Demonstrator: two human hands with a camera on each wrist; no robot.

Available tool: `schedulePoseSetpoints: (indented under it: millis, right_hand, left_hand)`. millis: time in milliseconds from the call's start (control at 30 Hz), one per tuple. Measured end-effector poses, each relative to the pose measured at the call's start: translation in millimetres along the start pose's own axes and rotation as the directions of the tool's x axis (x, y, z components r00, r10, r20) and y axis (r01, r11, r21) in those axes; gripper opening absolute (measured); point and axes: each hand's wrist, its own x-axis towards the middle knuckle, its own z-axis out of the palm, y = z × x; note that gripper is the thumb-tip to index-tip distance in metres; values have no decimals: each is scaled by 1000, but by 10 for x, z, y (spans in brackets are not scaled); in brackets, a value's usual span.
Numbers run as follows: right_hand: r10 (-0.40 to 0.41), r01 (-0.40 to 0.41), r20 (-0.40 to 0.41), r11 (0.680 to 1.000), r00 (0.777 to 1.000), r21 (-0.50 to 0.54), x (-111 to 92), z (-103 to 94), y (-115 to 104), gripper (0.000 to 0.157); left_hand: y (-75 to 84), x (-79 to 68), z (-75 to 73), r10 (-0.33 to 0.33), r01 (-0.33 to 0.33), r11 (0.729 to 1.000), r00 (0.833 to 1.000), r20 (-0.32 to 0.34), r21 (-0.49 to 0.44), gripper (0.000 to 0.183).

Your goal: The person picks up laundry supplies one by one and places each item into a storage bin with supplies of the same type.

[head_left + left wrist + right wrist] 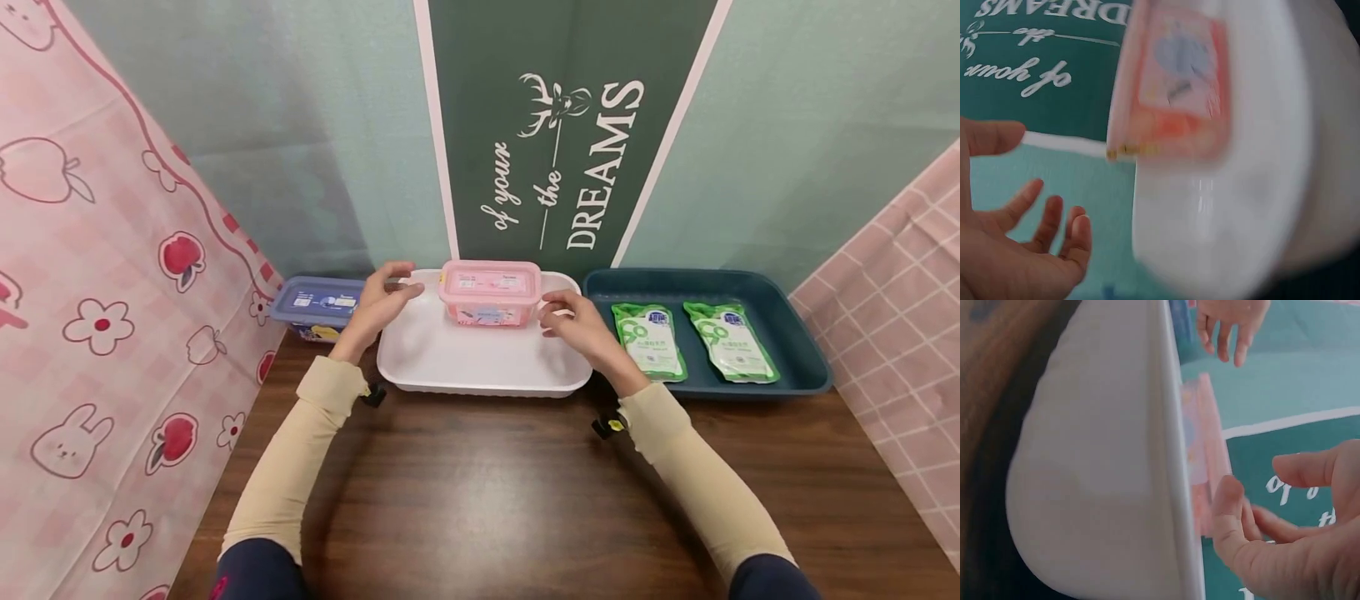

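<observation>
A pink lidded box (pixel 491 293) stands at the back of a white tray (pixel 480 358). To its left, my left hand (pixel 386 298) is held above the tray's left end, fingers spread and holding nothing. In the left wrist view this left hand (pixel 1029 219) shows a gap between thumb and fingers, apart from the box. My right hand (pixel 577 327) is at the box's right end, fingertips close to its side and loosely bent. In the right wrist view, the fingers of the right hand (pixel 1297 531) overlap the end of the pink box (pixel 1200 450).
A blue lidded box (pixel 318 304) sits left of the white tray, partly behind the left hand. Right of it stands a dark teal tray (pixel 720 287) with two green-and-white pouches, a left pouch (pixel 649 340) and a right pouch (pixel 731 342). Curtains hang behind the brown wooden table (pixel 480 492).
</observation>
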Motion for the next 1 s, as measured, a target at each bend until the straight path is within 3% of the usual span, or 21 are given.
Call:
schedulePoseSetpoints:
  millis: [67,167,233,333,433,567,667,800,1000]
  right_hand:
    - [-26,27,22,999,999,-26,-116,9,-8,42]
    - [-66,68,58,997,996,-45,-282,34,-18,36]
    - [-82,86,73,995,994,-48,-373,55,-19,32]
    - [-106,108,93,994,990,-13,-495,89,-15,25]
    - [-117,111,115,992,986,51,-595,120,3,22]
    - [-115,99,155,990,981,105,-699,144,47,21]
    - [-91,67,186,989,978,131,-750,148,89,23]
    - [-78,47,212,988,974,146,-790,155,115,24]
    - [-130,110,294,990,947,85,-822,169,123,29]
  left_hand:
    - [-35,-49,-69,88,-86,991,996,-15,105,51]
    - [-102,-103,-186,212,-199,952,977,-32,231,47]
    - [-153,-127,-284,269,-243,920,962,-45,308,46]
    - [-254,-145,-450,303,-252,874,951,-61,417,49]
    - [-388,-156,-609,273,-198,835,959,-74,513,55]
    - [-570,-187,-766,150,-65,771,985,-82,634,65]
    - [-666,-224,-836,67,4,719,995,-75,695,70]
    - [-709,-250,-866,35,13,685,998,-51,729,73]
    - [-689,-262,-839,32,19,651,998,-52,759,73]
